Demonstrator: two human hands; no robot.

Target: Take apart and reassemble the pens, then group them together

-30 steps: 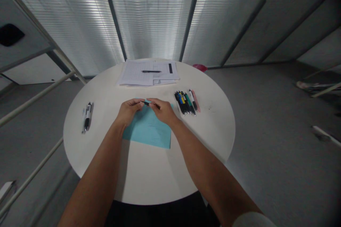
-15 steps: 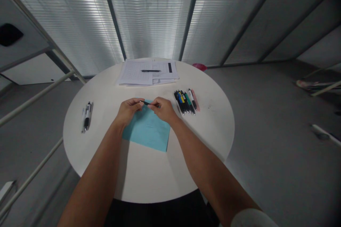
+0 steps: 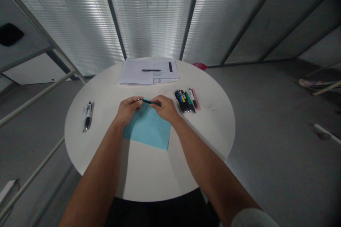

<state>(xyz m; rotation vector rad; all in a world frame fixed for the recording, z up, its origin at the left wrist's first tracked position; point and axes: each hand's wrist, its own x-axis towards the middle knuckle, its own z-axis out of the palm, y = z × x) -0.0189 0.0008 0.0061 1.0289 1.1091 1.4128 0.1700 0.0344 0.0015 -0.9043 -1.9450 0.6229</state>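
Note:
A dark pen with a green part [image 3: 147, 101] is held level between my two hands, over the far edge of a light blue sheet [image 3: 149, 127]. The fingertips of my left hand [image 3: 127, 110] pinch its silvery tip end. My right hand [image 3: 165, 108] grips the other end, with the green part showing at its fingers. Right of that hand lies a row of several pens [image 3: 185, 102], black, blue, yellow, green and white, beside a pink strip [image 3: 196, 99].
Papers [image 3: 135, 72] with a black pen [image 3: 151, 70] on top lie at the far side of the round white table [image 3: 149, 184]. White and black pens [image 3: 87, 116] lie at the left. A metal frame [image 3: 34, 99] stands left of the table.
My right hand has shifted slightly along the pen, and more of the pen, with its green part, now shows between and beyond the fingers.

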